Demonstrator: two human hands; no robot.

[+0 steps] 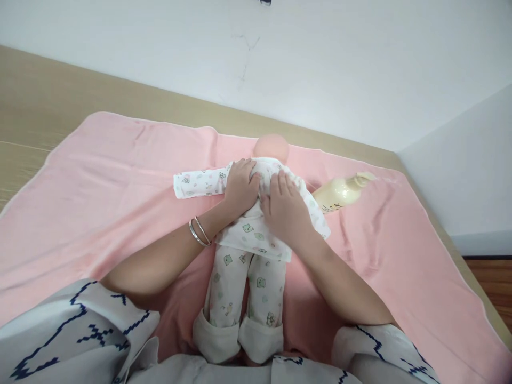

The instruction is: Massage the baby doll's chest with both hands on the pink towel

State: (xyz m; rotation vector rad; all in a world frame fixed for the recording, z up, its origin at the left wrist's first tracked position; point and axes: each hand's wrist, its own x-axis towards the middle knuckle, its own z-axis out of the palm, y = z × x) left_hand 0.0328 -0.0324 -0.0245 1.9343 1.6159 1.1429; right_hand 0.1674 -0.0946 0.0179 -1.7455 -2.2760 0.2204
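Note:
A baby doll (272, 148) lies stretched out, its smooth head pointing away from me; no face shows. It wears a white printed top (252, 230) and matching trousers (228, 288) with wide turned-up cuffs. My left hand (242, 186) rests flat on the upper left of the top, fingers extended, near the shoulder. Beside it, my right hand (286, 208) lies flat on the upper right of the top with fingers stretched out. One sleeve (200, 182) spreads out to the left, the other slants down to the right. The doll's hands are hidden.
A pink blanket (132, 160) lies under the doll on a tan surface (48, 80). To the right, a cream pump bottle (338, 193) lies on its side, close to the right sleeve. A white wall (320, 69) stands behind.

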